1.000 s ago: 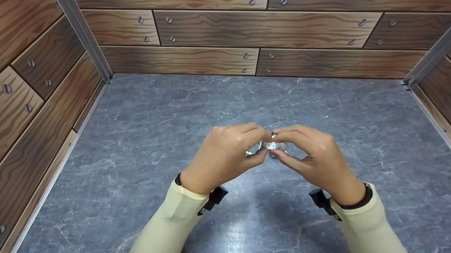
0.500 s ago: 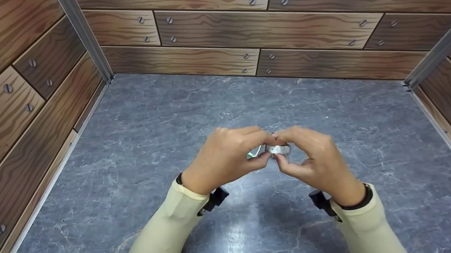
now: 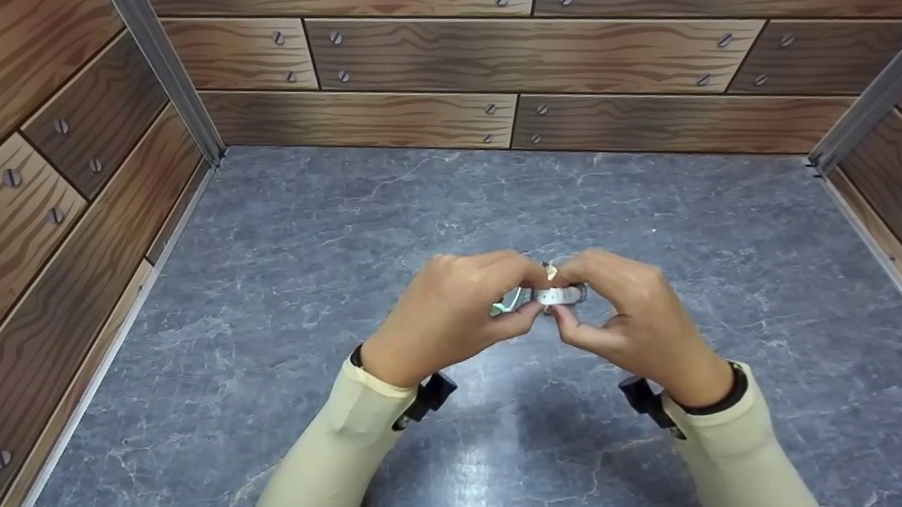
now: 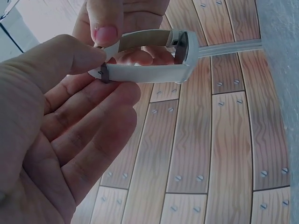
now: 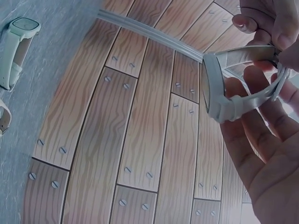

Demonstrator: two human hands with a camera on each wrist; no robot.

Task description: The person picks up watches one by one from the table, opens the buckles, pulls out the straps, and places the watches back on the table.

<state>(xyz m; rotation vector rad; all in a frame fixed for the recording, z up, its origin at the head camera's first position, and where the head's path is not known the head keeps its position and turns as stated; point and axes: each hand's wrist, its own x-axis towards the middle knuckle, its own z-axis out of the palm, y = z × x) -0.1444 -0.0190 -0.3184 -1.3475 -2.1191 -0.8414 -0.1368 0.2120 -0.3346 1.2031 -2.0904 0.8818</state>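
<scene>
Both hands hold one wristwatch with a white strap [image 3: 561, 295] in front of the body, above the table. My left hand [image 3: 449, 313] pinches the strap between thumb and fingers near the buckle end, and my right hand [image 3: 633, 315] pinches it close by. In the left wrist view, the strap [image 4: 145, 73] forms a closed-looking loop, with a grey buckle or keeper [image 4: 104, 73] beside the left fingers. The watch case [image 5: 214, 88] faces away at the loop's far end in the right wrist view. Fingers cover where the strap ends meet.
A mint-green watch [image 5: 18, 51] lies on the grey marbled table [image 3: 344, 212]. Part of another pale watch [image 5: 4, 117] shows at that view's left edge. Wood-patterned walls [image 3: 414, 60] enclose the table at the back and sides.
The white strap has turned and shifted slightly right between the hands, so more of it shows. The right fingertips have moved a little along it, while both arms stay nearly still.
</scene>
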